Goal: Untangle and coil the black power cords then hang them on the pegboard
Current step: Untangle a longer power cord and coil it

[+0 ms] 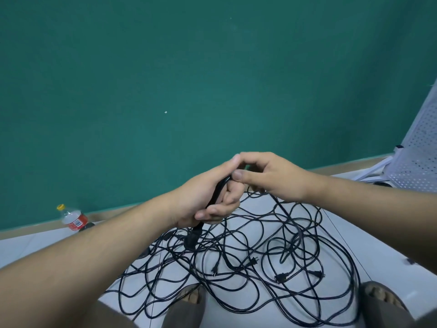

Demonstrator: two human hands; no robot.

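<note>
Head: L hand (201, 197) grips cord (218, 190) diagonal, plug end pointing down.

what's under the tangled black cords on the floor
White floor tile shows through the loops of the black cords. What lies under the pile's far edge is hidden behind the left hand and right hand.
</note>
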